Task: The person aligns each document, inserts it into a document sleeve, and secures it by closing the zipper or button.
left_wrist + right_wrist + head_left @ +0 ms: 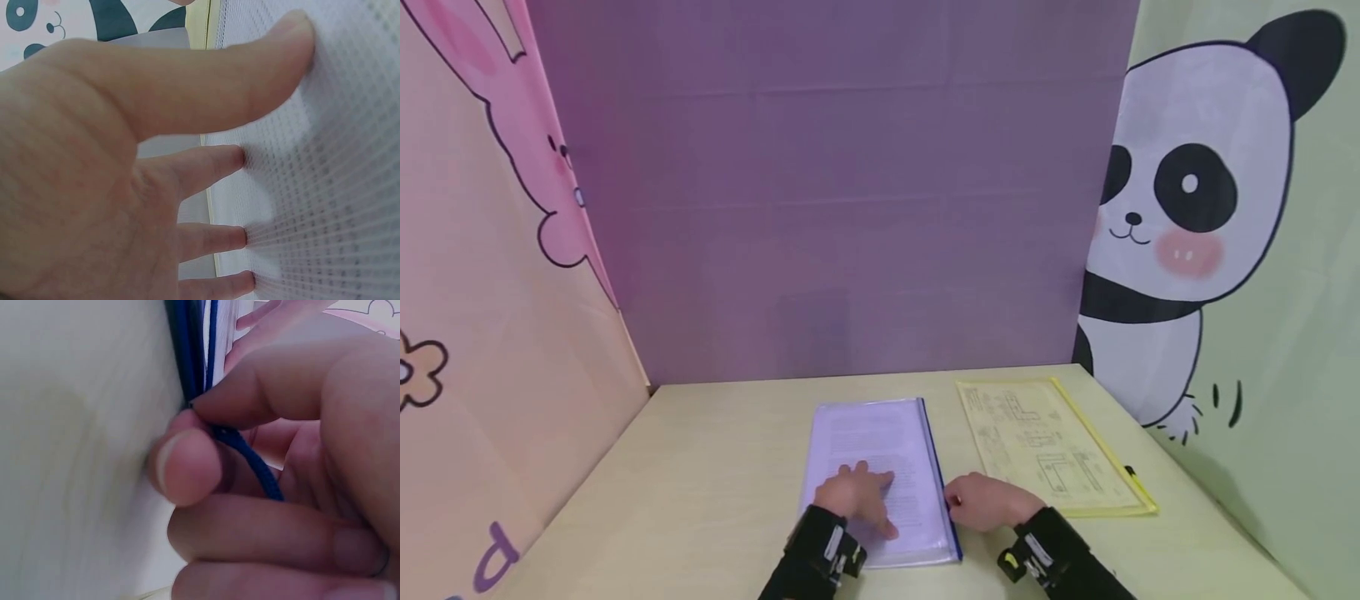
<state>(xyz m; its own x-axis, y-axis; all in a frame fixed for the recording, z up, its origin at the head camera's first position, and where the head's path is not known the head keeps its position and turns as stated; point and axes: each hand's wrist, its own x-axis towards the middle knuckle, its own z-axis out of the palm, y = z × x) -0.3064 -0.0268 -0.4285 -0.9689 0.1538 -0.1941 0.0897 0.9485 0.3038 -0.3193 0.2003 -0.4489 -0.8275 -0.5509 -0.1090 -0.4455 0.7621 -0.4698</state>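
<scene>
A mesh document pouch (pixel 898 433) with a printed sheet inside lies on the table. Along its right side runs a dark blue zipper edge (pixel 934 467). My left hand (pixel 857 496) rests on the pouch with fingers spread; in the left wrist view the thumb (pixel 250 81) and fingertips touch the mesh. At the pouch's right edge, my right hand (pixel 988 502) pinches the zipper pull between thumb and index finger. A blue strap (pixel 256 464) trails from that pinch toward the palm, while the fingers largely hide the slider itself.
Right of the pouch lies a yellow-edged mesh pouch (pixel 1022 433) holding a sheet of line drawings, with a black and yellow zipper pull (pixel 1133 475) on its right side. A purple panel (pixel 850 208) stands behind the pale table (pixel 700 483); printed walls flank it.
</scene>
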